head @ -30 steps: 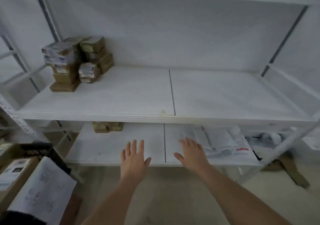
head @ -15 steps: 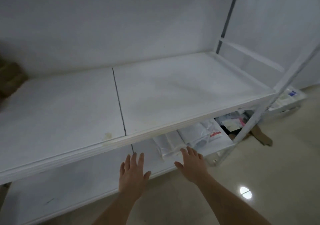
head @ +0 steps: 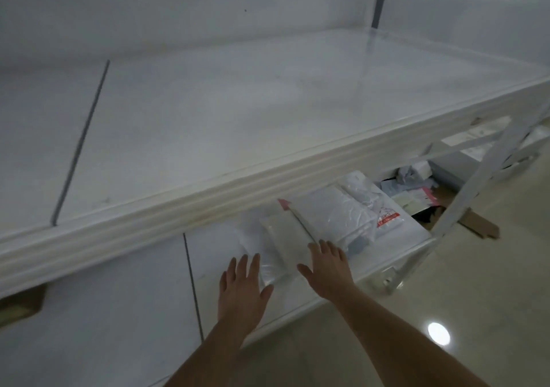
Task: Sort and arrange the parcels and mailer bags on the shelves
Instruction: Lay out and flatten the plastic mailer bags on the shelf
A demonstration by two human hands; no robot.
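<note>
Mailer bags point(head: 327, 217) on lower shelf point(head: 125, 312), just beyond flat, spread hands point(head: 285, 279)

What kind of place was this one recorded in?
Probably a parcel storeroom or small warehouse: white metal shelving, white mailer bags on the lower shelf, more packages on the floor beside the rack.

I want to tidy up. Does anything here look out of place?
Yes. The mailer bags on the lower shelf lie overlapping and askew, and more packets and cardboard sit on the floor past the shelf's right end.
</note>
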